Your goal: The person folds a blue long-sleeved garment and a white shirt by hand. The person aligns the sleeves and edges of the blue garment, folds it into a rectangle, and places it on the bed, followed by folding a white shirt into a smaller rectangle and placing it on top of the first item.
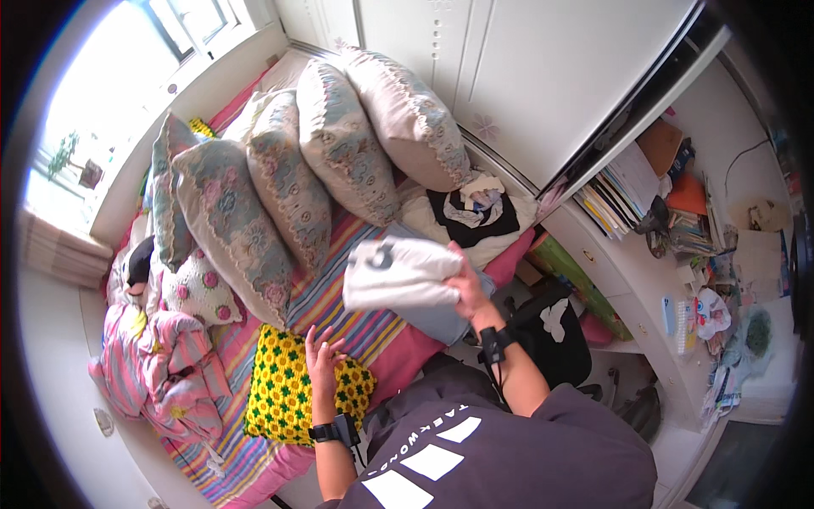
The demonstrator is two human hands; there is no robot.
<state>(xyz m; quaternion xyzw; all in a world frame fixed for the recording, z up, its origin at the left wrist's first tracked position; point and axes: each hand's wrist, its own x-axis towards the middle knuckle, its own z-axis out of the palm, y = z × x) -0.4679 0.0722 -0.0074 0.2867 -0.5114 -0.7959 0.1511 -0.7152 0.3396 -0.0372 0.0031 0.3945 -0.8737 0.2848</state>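
Note:
My right hand (469, 289) grips the right edge of a folded white cloth (404, 273) with a dark mark on it, held up over the bed. Beneath that cloth lies a light blue cloth (439, 321), partly hidden. My left hand (323, 356) holds nothing, its fingers apart, above a yellow and green crocheted cushion (280, 388). Farther back, white and black clothes (467, 223) lie in a pile at the bed's edge. A striped bedsheet (346, 242) shows between the cushions and the white cloth.
Several large floral cushions (235, 216) stand in a row across the bed. A crumpled pink striped quilt (159, 375) lies at left, beside a white cushion with pink flowers (203, 289). A black chair (547, 337) stands by a cluttered desk at right. White wardrobe doors (528, 83) rise behind.

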